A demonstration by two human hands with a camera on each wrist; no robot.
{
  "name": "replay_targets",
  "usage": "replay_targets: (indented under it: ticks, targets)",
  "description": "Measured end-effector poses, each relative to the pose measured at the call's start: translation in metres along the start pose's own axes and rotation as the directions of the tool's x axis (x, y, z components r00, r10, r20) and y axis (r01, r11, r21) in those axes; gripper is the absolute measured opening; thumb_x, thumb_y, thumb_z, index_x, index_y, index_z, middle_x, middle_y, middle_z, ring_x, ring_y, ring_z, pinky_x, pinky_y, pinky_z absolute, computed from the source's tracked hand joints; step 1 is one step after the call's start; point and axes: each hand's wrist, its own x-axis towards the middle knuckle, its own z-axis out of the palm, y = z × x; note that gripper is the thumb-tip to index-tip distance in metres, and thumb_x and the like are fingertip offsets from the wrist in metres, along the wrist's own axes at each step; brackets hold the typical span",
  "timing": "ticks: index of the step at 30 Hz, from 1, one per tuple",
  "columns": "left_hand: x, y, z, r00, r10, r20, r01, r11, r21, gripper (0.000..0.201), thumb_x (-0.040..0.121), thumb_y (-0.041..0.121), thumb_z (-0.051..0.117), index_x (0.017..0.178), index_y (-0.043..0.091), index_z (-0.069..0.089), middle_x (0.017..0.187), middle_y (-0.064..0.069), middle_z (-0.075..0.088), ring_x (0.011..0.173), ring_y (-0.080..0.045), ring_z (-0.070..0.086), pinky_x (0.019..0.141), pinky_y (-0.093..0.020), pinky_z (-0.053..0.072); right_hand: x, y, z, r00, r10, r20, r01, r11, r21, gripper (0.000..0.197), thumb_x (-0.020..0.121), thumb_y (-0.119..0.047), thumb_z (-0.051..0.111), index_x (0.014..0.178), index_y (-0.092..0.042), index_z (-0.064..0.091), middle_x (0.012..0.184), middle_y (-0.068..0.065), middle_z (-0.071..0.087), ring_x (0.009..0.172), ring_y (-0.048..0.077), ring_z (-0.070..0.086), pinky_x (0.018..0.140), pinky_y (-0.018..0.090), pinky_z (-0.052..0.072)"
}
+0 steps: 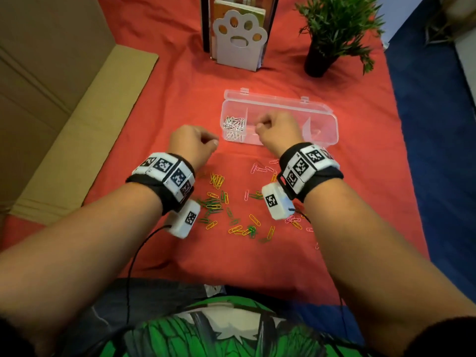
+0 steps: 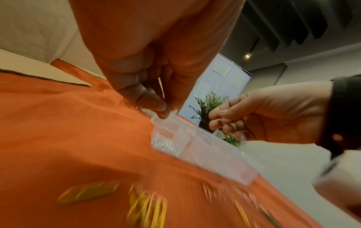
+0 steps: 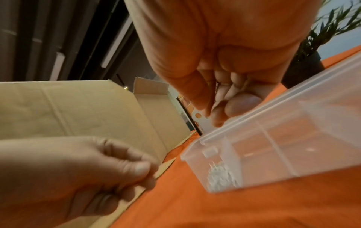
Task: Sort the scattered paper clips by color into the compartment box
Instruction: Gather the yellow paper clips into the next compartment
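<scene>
A clear compartment box [image 1: 332, 119] lies open on the red cloth, its lid folded back. Silver clips [image 1: 234, 124] fill its left compartment. My right hand [image 1: 261, 124] hovers over the middle compartment with fingers curled and thumb against the index finger [image 3: 240, 104]; whether it pinches a clip is hidden. My left hand [image 1: 212, 141] hangs just left of the box, its fingers [image 2: 154, 103] curled with nothing seen in them. Yellow clips [image 1: 217, 180], green clips [image 1: 211, 202] and pink clips [image 1: 257, 168] lie scattered between my wrists. The left wrist view is blurred.
A white paw-shaped holder [image 1: 239, 39] and a potted plant [image 1: 332, 34] stand behind the box. Cardboard [image 1: 64, 112] borders the cloth on the left. Blue floor [image 1: 438, 124] runs along the cloth's right edge.
</scene>
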Motion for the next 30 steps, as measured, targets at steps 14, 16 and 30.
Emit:
replay_targets:
  ticks: [14, 16, 30]
  targets:
    - [-0.116, -0.068, 0.041, 0.927, 0.114, 0.359, -0.259, 0.885, 0.386, 0.024, 0.081, 0.032, 0.064, 0.101, 0.02, 0.07, 0.102, -0.007, 0.067, 0.098, -0.025, 0.061, 0.085, -0.029, 0.044, -0.154, 0.078, 0.075, 0.873, -0.297, 0.386, 0.453, 0.785, -0.422, 0.009, 0.083, -0.016, 0.058, 0.088, -0.009, 0.059, 0.088, 0.011, 0.056, 0.089, 0.033, 0.055, 0.073, 0.042, 0.051]
    - [-0.116, -0.07, 0.044, 0.92, 0.124, 0.371, -0.287, 0.859, 0.425, 0.023, 0.082, 0.031, 0.062, 0.101, 0.02, 0.069, 0.103, -0.007, 0.065, 0.099, -0.028, 0.061, 0.086, -0.034, 0.048, -0.161, 0.078, 0.084, 0.866, -0.337, 0.369, 0.489, 0.727, -0.483, 0.012, 0.073, -0.013, 0.067, 0.079, -0.012, 0.057, 0.08, 0.007, 0.057, 0.077, 0.028, 0.058, 0.06, 0.037, 0.054]
    - [-0.101, -0.047, 0.061, 0.922, 0.232, 0.31, -0.324, 0.901, 0.29, 0.007, 0.08, 0.011, 0.054, 0.084, 0.007, 0.058, 0.089, -0.015, 0.061, 0.089, -0.032, 0.058, 0.078, -0.036, 0.042, -0.13, 0.087, 0.066, 0.974, -0.065, 0.217, 0.111, 0.972, -0.207, 0.015, 0.084, -0.002, 0.045, 0.091, -0.012, 0.054, 0.099, 0.012, 0.059, 0.092, 0.026, 0.053, 0.082, 0.032, 0.04]
